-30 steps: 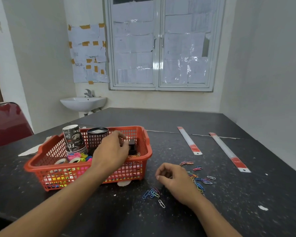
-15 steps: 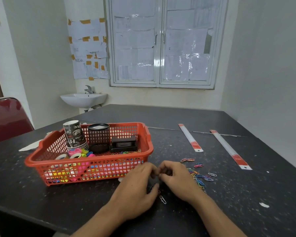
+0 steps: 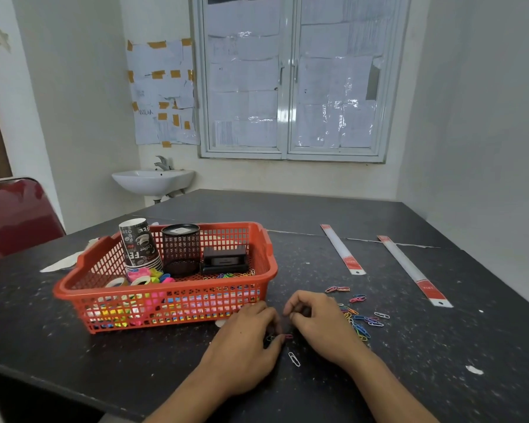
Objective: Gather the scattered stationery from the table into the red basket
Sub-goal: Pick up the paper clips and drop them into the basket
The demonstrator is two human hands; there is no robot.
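hands meet low on the dark table (image 3: 318, 215), near 6 o'clock of its top. the left hand (image 3: 245, 340) lies palm down with fingers bent, their tips on a small bunch of clips (image 3: 288, 336). its thumb touches a pink one, but i cannot tell whether the bunch is pinched or only covered. the right hand (image 3: 321, 325) sits just beside it at 3 o'clock, fingers curled, with thumb and forefinger tips brought close. anything between them is hidden, so its grip cannot be told either.

a white clip (image 3: 294, 359) lies alone at 6 o'clock of the gap between the hands. coloured paper clips (image 3: 359, 319) lie scattered at 3 o'clock of the right hand, the nearest just beside it.

the red basket (image 3: 165, 290) stands at 10 o'clock of the hands, its front wall near the left knuckles. in it are a stack of paper cups (image 3: 139, 245), a black mesh pot (image 3: 180, 248), a black boxy item (image 3: 225, 259), tape rolls (image 3: 141, 277) and loose basket clips (image 3: 229, 274).

the first ruler (image 3: 342, 250) lies flat at 1 o'clock of the hands and the second ruler (image 3: 413, 270) at 2 o'clock, apart from each other and from the basket. a sink (image 3: 153, 180) hangs beyond the table at 11 o'clock, and a red chair (image 3: 16, 215) stands at 9 o'clock.
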